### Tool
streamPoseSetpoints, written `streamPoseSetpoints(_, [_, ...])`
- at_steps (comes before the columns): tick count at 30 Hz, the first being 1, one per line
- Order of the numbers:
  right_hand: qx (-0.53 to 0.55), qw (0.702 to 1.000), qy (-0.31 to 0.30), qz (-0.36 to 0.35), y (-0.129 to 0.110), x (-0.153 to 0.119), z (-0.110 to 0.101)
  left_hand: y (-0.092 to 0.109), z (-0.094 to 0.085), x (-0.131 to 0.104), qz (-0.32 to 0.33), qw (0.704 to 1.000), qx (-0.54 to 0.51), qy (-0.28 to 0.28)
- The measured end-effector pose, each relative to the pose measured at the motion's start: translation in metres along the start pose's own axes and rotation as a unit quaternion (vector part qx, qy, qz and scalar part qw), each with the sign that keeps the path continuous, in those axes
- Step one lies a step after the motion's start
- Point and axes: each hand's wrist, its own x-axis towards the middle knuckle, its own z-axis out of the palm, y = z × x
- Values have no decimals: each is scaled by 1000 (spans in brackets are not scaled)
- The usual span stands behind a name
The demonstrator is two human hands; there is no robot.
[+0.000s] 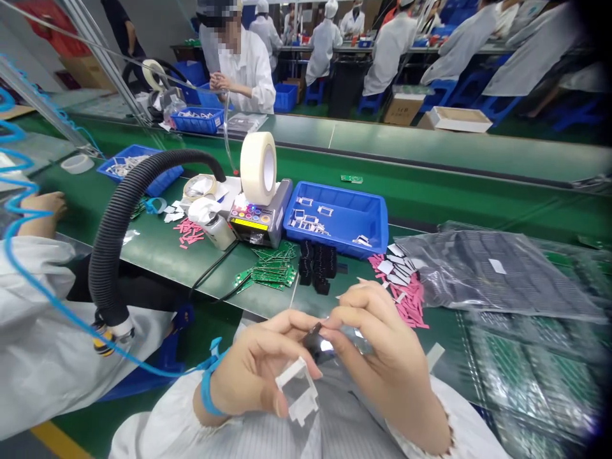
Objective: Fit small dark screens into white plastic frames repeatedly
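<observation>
My left hand (258,370), with a blue strap (208,389) round its wrist, holds a small white plastic frame (299,390) between thumb and fingers. Its fingertips also reach a small dark, shiny part (315,341). My right hand (377,344) pinches the other side of that dark part with thumb and index finger. Both hands are close together above my lap, at the table's near edge. Just beyond them lie black parts (317,264) in rows and a pile of green circuit boards (272,266).
A blue bin (342,220) holds white frames, beside a tape dispenser (262,223). Pink strips (408,303) and bagged black parts (497,271) lie right. A black hose (102,242) arches at left, near a co-worker's hand (45,213). Other people work beyond.
</observation>
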Motion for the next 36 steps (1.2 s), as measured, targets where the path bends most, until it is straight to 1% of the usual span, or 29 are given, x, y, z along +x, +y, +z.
streamPoseSetpoints(3, [-14,1000,-3,-8,1,0,1,1,1,-1,5,1000,17,-2])
streamPoseSetpoints(9, [-8,1000,-22,1,4,-2,0,2,2,-2,10,997,78,4])
streamPoseSetpoints(14, [-13,999,-38,8,10,-3,7,-2,-3,1,8,997,80,2])
streamPoseSetpoints(17, [-34,998,-58,3,11,-4,10,-8,-6,4,-6,998,70,9])
streamPoseSetpoints(20, [-31,995,-91,7,10,-8,7,-13,-9,6,-41,998,-10,47])
streamPoseSetpoints(21, [-16,994,-108,19,10,-12,6,-14,-10,6,-54,995,-56,65])
streamPoseSetpoints(23, [19,986,-150,65,17,-23,6,-14,-11,7,-66,981,-154,98])
streamPoseSetpoints(24, [22,979,-178,95,24,-29,9,-13,-12,8,-70,971,-199,109])
streamPoseSetpoints(26, [-12,960,-232,156,42,-44,21,-11,-12,9,-79,952,-268,126])
streamPoseSetpoints(28, [-60,942,-262,203,62,-57,37,-8,-11,9,-96,938,-309,127])
streamPoseSetpoints(30, [-77,936,-256,227,73,-64,48,-5,-7,9,-109,930,-331,118])
streamPoseSetpoints(32, [-60,941,-241,230,73,-60,45,-2,-3,9,-113,927,-340,108])
streamPoseSetpoints(34, [26,957,-194,213,64,-48,32,-1,0,9,-112,927,-343,99])
streamPoseSetpoints(36, [147,963,-141,178,51,-33,15,0,2,9,-111,928,-343,91])
